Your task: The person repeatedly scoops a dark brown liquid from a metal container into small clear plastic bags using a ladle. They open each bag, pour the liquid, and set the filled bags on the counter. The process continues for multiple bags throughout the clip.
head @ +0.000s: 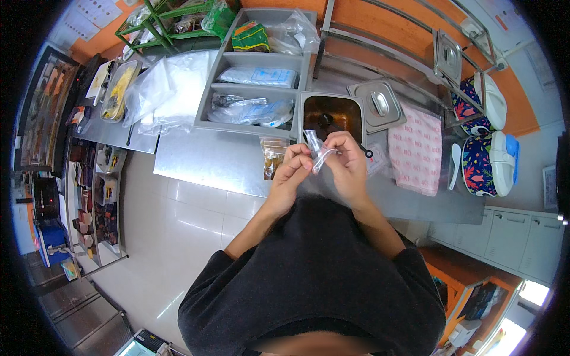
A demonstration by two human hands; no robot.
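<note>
My left hand (291, 171) and my right hand (346, 164) pinch a small clear plastic bag (317, 151) between them, just in front of a steel food pan (364, 116). Dark brown liquid lies in the pan, with a dark round thing in it, perhaps a ladle's bowl; a black handle end (368, 153) shows beside my right hand. A zip bag with brown contents (272, 159) lies on the steel table (209, 158), left of my left hand. The pan's steel lid (396, 118) rests to the right.
A grey divided tray (251, 129) holds packs of plastic bags. Clear plastic sheets (178, 89) and a tub of yellow food (118, 95) are at the left. Right of the pan lie a pink printed packet (416, 151), a white spoon (454, 165) and patterned food containers (483, 164).
</note>
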